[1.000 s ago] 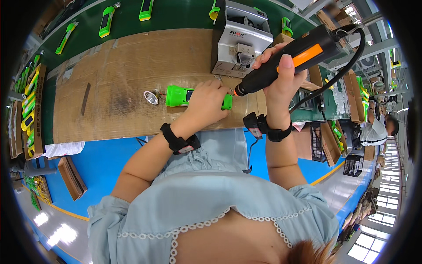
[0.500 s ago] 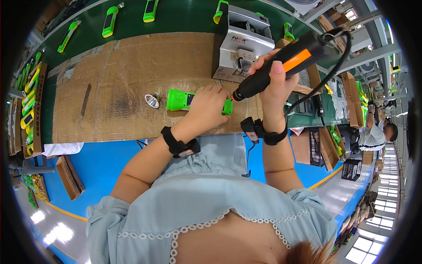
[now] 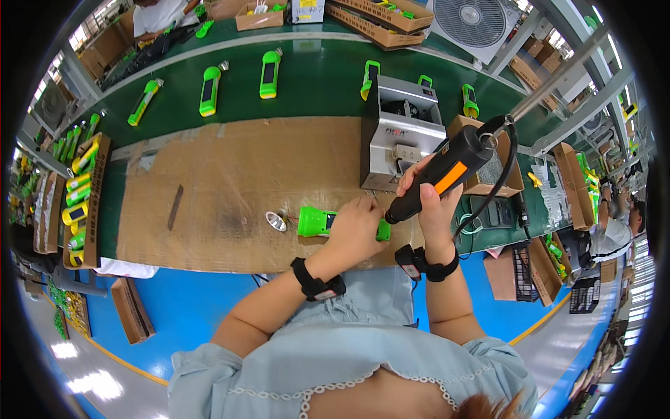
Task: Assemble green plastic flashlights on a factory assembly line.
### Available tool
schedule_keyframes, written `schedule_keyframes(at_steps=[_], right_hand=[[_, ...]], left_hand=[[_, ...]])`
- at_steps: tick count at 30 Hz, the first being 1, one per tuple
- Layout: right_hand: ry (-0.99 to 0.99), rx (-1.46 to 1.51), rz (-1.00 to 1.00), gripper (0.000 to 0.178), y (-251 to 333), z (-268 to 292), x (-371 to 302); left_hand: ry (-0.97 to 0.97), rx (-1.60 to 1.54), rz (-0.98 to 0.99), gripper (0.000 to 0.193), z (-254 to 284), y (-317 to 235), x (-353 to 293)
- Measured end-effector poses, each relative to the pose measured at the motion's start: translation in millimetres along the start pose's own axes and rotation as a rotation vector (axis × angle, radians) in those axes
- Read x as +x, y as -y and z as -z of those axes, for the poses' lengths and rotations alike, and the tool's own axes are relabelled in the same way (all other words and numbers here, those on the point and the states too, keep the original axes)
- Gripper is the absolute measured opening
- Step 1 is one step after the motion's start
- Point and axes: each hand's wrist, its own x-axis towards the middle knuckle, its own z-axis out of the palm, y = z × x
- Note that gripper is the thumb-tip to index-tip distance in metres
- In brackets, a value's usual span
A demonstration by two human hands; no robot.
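Observation:
My left hand (image 3: pixel 354 227) is closed over a green flashlight body (image 3: pixel 314 221) lying on the cardboard sheet, pressing it down near its right end. Much of the body is hidden under my fingers. Beside its wide left end rests a round silver reflector (image 3: pixel 276 221), with thin wires between the two. My right hand (image 3: pixel 434 206) is wrapped round a black electric screwdriver (image 3: pixel 447 174) with an orange stripe. The screwdriver slants down to the left, and its tip meets or nearly meets the flashlight's right end. Black straps with small boxes circle both my wrists.
A silver metal machine (image 3: pixel 403 129) stands just beyond my right hand. Several green flashlights (image 3: pixel 210 91) lie on the green belt at the back. An open carton (image 3: pixel 87 202) of flashlights sits at the left. The screwdriver's black cable (image 3: pixel 504 188) loops down at the right.
The view has tilted up and shifted, so the bench appears lower and farther right. Both hands keep their grip, and the screwdriver stays at the flashlight's right end.

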Motion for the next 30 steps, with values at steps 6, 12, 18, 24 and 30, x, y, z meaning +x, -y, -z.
schedule_keyframes(at_steps=[6, 12, 18, 24, 30], right_hand=[[-0.021, -0.024, -0.014, 0.029, 0.3, 0.0, 3.1], [-0.033, -0.077, 0.06, 0.037, 6.2, 0.1, 3.7], [-0.232, -0.062, 0.358, 0.046, 37.6, -2.4, 31.2], [-0.312, -0.15, 0.374, 0.03, 33.0, -3.9, 56.6], [-0.366, -0.29, 0.362, 0.026, 23.5, 0.1, 67.0]], left_hand=[[0.01, -0.015, 0.002, 0.046, 4.5, -3.1, 3.4], [0.019, -0.039, 0.002, 0.044, 3.0, -0.9, 3.5], [0.009, -0.072, -0.066, 0.042, 2.2, 3.9, 5.1], [0.0, -0.013, -0.062, 0.04, 0.0, -0.6, 5.8], [0.029, 0.004, -0.049, 0.043, 4.2, -7.1, -0.4]])
